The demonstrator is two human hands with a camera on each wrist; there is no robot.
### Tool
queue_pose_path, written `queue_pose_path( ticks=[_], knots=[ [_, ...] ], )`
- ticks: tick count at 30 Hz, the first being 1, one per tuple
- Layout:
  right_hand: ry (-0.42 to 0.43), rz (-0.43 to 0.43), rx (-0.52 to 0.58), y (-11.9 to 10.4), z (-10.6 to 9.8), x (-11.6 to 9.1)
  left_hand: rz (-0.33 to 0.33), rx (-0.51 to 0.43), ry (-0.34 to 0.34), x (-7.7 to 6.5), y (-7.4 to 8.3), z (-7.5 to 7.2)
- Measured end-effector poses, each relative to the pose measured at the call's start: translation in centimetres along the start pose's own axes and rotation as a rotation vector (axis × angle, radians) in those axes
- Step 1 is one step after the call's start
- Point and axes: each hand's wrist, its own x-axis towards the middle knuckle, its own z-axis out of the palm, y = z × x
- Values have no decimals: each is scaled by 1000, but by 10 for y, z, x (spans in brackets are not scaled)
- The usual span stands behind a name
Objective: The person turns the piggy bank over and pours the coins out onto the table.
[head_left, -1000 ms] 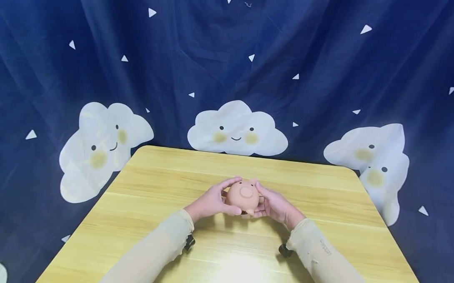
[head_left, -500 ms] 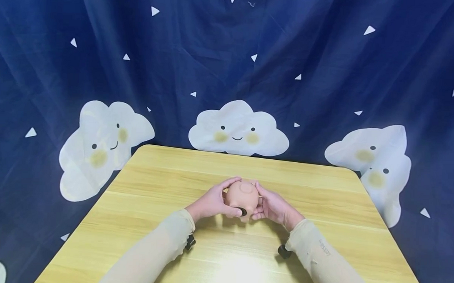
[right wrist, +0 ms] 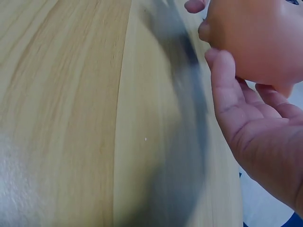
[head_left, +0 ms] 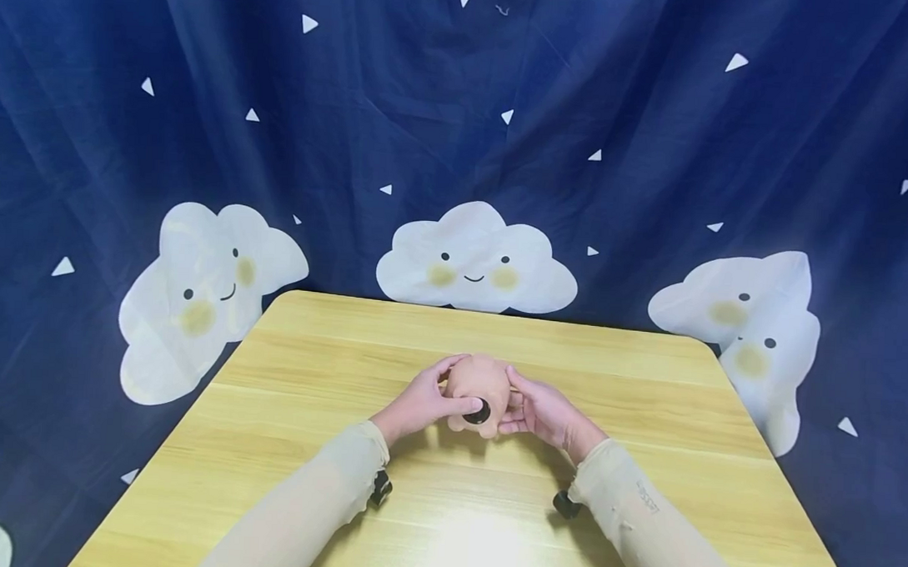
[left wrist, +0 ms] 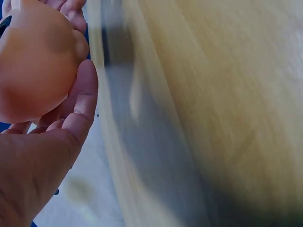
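Between both hands is a round pink piggy bank (head_left: 478,377), tilted so that a dark round spot (head_left: 478,412) on its underside faces the head camera. My left hand (head_left: 423,402) grips its left side, the thumb lying beside the dark spot. On the other side my right hand (head_left: 545,412) holds it with thumb and fingers. In the left wrist view the piggy bank (left wrist: 35,61) fills the upper left corner, the thumb along its edge. The right wrist view shows the piggy bank (right wrist: 260,40) resting against the fingers, a dark eye at its top edge. Its snout is hidden in the head view.
A light wooden table (head_left: 331,354) lies below the hands, with a bright glare near its front. Behind it hangs a dark blue curtain (head_left: 431,82) with white clouds and triangles. Black wrist devices (head_left: 380,488) sit under the cuffs.
The piggy bank has been turned in the hands: its face has rolled up and away, and the dark spot on the underside has come into view. Both hands stay in nearly the same place.
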Motion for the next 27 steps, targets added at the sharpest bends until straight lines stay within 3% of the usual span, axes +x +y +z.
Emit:
queue_pose_path(
  ticks=[6,13,27],
  knots=[
    [34,-55,-4,1,1,2,-36,-66,1,1,-2,1],
    [101,-114,-31,3,2,3,-149,-290,-43,2,-4,2],
    [80,-193,-187,0,4,0,-246,-262,-35,2,-7,4]
  ],
)
